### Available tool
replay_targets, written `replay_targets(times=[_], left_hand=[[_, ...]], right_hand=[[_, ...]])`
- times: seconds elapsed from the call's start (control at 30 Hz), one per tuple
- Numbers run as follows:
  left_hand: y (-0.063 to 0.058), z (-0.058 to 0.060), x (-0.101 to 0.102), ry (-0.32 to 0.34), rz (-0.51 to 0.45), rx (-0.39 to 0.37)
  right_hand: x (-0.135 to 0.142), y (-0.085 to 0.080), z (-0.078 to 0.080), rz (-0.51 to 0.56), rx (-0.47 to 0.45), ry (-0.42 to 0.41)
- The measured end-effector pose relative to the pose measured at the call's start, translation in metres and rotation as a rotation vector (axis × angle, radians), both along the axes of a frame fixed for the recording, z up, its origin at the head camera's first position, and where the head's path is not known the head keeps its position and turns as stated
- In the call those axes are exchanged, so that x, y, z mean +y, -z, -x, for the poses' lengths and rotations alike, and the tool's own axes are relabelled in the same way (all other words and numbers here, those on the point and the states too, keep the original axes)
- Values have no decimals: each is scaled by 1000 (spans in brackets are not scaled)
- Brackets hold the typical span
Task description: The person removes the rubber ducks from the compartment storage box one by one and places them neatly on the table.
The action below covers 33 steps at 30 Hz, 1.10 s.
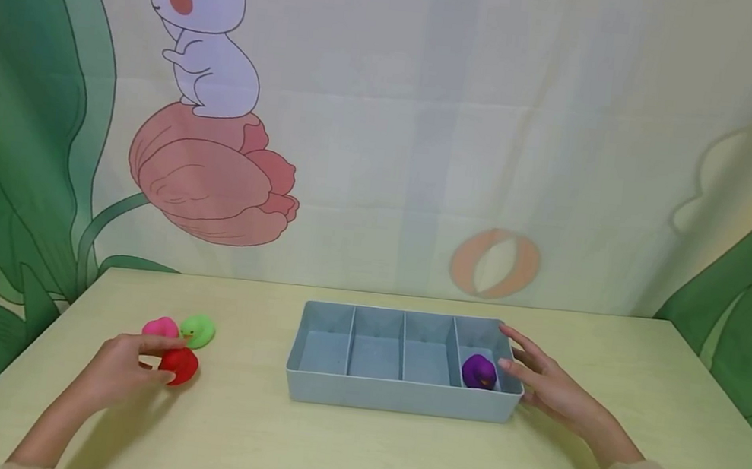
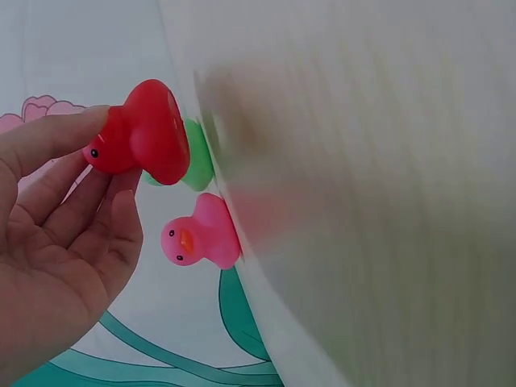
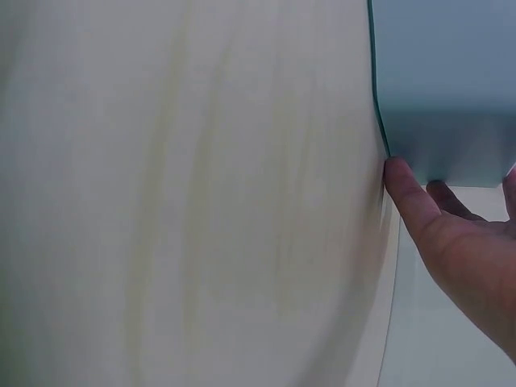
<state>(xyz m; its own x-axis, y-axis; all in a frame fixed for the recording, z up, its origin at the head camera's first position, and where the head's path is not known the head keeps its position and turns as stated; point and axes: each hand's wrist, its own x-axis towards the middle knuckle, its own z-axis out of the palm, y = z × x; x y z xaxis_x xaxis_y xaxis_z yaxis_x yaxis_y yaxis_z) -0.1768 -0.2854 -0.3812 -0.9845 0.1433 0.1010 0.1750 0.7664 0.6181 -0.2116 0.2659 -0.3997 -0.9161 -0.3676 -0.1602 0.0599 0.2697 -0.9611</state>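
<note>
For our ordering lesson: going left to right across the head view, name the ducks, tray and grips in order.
Left grip, pink toy duck, red toy duck, green toy duck, four-compartment tray, purple toy duck, right grip.

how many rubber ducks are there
4: red duck in the left hand; pink duck and green duck on the table beyond it; purple duck in the rightmost compartment of the tray.

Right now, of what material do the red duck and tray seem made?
Red duck: probably rubber or soft vinyl, smooth with a slight sheen; which is unclear. Tray: likely hard plastic, smooth, fairly matt and thin-walled.
</note>
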Motion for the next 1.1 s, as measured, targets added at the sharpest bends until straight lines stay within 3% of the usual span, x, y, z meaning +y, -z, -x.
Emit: replay_targets(times=[0.77, 0.97, 1.1], left_hand=[[5, 10, -9, 27, 36, -75], [5, 10, -8, 25, 33, -71], [1, 8, -3, 6, 39, -20]], right_hand=[[-2, 0, 2, 0, -2, 2], [-2, -1, 2, 6, -1, 1], [-1, -1, 0, 18, 1, -4]])
